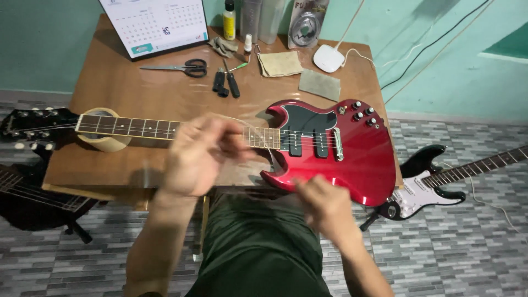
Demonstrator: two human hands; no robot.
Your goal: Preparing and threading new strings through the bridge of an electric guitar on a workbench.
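A red electric guitar (352, 151) with a black pickguard lies flat on a wooden table (154, 93). Its neck (126, 127) runs left and rests on a roll of tape (102, 137); the black headstock (30, 124) overhangs the table's left edge. My left hand (201, 154) hovers over the neck near the body, fingers curled and pinched, blurred by motion. My right hand (324, 206) is at the body's lower edge, fingers pinched together. A thin guitar string (264, 144) seems to curve between the two hands; the grip itself is too blurred to confirm.
At the table's back are a desk calendar (157, 25), scissors (181, 68), black tools (226, 83), small bottles (229, 21), folded cloths (280, 63) and a white round device (329, 58). A black-and-white guitar (434, 184) lies on the tiled floor at right, a dark one (27, 192) at left.
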